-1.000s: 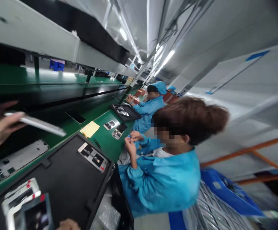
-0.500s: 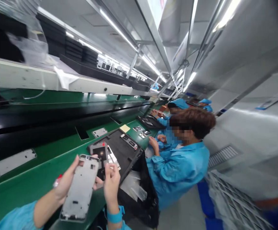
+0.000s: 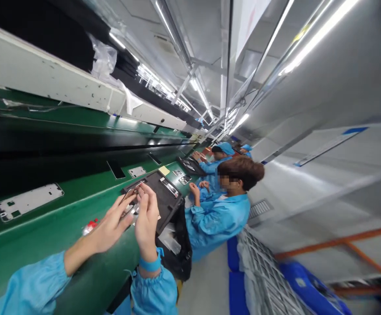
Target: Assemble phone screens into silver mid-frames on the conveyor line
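My left hand (image 3: 113, 225) is wrapped around a phone frame (image 3: 134, 211), which is tilted so that only thin edges and a silver patch show between my fingers. Close against it, my right hand (image 3: 147, 216) has its fingertips pinched at the upper end of the frame. Whatever sits in that pinch is too small or hidden to make out. Behind both hands lies a black foam tray (image 3: 154, 186) on the green bench (image 3: 78, 258). In the tray, a phone part with a dark strip (image 3: 169, 187) rests at the far right side.
A white phone plate (image 3: 29, 202) and a smaller one (image 3: 137, 171) lie along the dark belt, with a black panel (image 3: 115, 169) between them. A red-and-clear item (image 3: 90, 226) is beside my left wrist. A co-worker in blue (image 3: 219, 214) sits to the right, near a black bag (image 3: 182, 247).
The phone frame has turned from showing its broad grey face to nearly edge-on. My right hand has come in against my left. The view has swung to the right.
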The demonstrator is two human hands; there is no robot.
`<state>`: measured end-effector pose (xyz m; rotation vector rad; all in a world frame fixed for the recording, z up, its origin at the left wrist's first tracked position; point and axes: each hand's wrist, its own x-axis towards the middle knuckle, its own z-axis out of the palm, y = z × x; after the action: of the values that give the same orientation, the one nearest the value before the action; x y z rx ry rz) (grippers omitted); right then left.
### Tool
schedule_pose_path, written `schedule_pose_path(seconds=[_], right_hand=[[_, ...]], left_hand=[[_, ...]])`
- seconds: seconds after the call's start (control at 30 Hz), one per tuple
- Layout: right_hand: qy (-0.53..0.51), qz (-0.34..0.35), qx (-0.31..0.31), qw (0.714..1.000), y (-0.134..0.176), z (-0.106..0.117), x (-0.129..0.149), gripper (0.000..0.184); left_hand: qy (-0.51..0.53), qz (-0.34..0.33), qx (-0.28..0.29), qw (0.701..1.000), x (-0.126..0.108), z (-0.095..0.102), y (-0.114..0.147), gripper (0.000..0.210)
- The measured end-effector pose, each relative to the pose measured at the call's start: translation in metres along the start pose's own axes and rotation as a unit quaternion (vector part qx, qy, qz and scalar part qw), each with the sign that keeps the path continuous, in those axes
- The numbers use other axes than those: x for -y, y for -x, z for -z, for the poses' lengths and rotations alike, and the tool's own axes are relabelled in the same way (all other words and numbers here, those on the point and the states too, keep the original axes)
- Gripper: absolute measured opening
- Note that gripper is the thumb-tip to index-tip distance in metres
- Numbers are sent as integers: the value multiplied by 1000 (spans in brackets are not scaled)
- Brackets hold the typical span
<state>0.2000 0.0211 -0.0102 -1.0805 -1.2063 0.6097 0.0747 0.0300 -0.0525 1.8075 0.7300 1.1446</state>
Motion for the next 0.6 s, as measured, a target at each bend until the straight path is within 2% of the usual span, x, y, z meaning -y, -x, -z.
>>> schedule_pose_path(seconds=[0.23,0.37,0.47,0.53,0.6], right_hand=[[-42,-3,-25,999,-15,-16,-5,41],[-32,20,-3,999,-22,-19,2,36],[0,51,14,999,-24,-11,9,32],[32,86,-2,996,-20,-2,6,29],[92,98,23,991,-11,6,-10,26]], left_hand=[[-97,-30,20,995,5,18,0,76],[-118,-56,7,991,2,21,0,72],[-113,-63,-11,991,-1,29,-4,66],[-109,-58,-76,989,-1,44,-8,64],[-94,-46,-198,975,1,64,-11,69]])
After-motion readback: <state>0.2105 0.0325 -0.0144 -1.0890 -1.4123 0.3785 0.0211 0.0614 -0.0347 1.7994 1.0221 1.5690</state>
